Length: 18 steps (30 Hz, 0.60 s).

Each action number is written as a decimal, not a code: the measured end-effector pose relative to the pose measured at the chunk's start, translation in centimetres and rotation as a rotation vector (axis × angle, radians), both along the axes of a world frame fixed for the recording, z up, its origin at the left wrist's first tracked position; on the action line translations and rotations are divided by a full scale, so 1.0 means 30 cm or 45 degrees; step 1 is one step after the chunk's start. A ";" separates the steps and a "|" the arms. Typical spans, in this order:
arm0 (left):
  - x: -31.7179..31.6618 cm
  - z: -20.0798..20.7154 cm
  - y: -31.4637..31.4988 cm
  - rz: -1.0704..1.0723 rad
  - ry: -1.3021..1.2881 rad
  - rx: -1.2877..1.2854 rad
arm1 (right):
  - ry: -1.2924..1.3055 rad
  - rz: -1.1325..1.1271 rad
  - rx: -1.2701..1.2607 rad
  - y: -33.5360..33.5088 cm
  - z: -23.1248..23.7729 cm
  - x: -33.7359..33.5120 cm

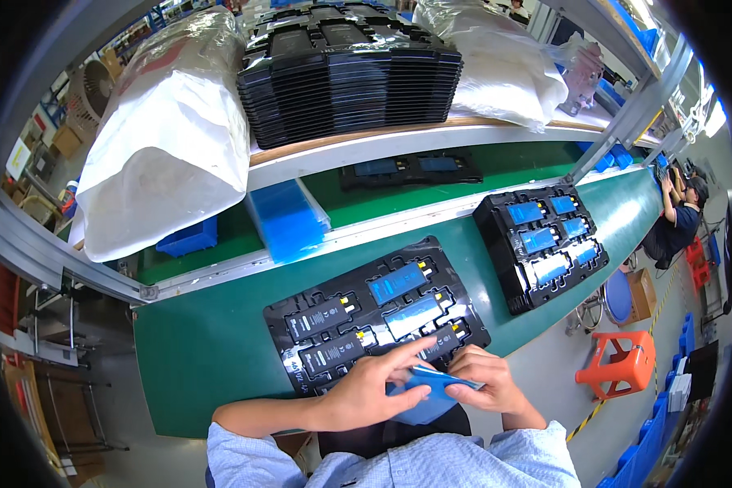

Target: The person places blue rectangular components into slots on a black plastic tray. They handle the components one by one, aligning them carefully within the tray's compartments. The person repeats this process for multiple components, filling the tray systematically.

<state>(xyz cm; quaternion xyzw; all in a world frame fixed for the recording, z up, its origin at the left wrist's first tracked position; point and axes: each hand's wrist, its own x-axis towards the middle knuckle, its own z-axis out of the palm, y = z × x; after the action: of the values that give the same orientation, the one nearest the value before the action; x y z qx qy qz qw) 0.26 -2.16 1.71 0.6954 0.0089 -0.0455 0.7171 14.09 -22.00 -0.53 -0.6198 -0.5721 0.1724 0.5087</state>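
Close to my body, a blue film sheet [431, 398] is held between both hands. My right hand [490, 381] pinches its right edge between thumb and fingers. My left hand [370, 392] grips the left part with the thumb on top, its index finger stretched out over the tray. Just beyond the hands, a black plastic tray [281, 313] lies on the green table, holding several flat batteries. A battery [398, 282] at its far right is covered in blue film. On the left a battery [321, 317] shows a bare black face. My hands hide the tray's near edge.
A stack of black trays [480, 224] with blue-covered batteries stands to the right. Blue film sheets [289, 220] lie by the white rail. The shelf above bears stacked black trays [350, 89] and white bags [171, 146]. An orange stool [622, 362] and another person [675, 211] are at right.
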 end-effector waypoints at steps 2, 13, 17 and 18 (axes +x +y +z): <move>0.008 -0.005 0.008 0.082 0.025 -0.034 | 0.156 -0.061 0.001 -0.004 -0.002 -0.006; 0.010 -0.006 0.011 0.318 -0.165 0.473 | 0.679 -0.388 -0.014 -0.028 -0.047 -0.041; 0.014 -0.017 0.005 0.373 -0.369 0.787 | 0.551 -0.495 0.048 -0.033 -0.044 -0.043; 0.013 -0.022 0.005 0.374 -0.442 0.868 | 0.525 -0.518 0.066 -0.036 -0.035 -0.042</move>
<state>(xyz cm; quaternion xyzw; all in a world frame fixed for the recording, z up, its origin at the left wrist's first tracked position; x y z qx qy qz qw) 0.65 -2.01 1.06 0.8820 0.0016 0.1810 0.4351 12.83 -23.07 -1.57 -0.6605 -0.3248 0.1744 0.6541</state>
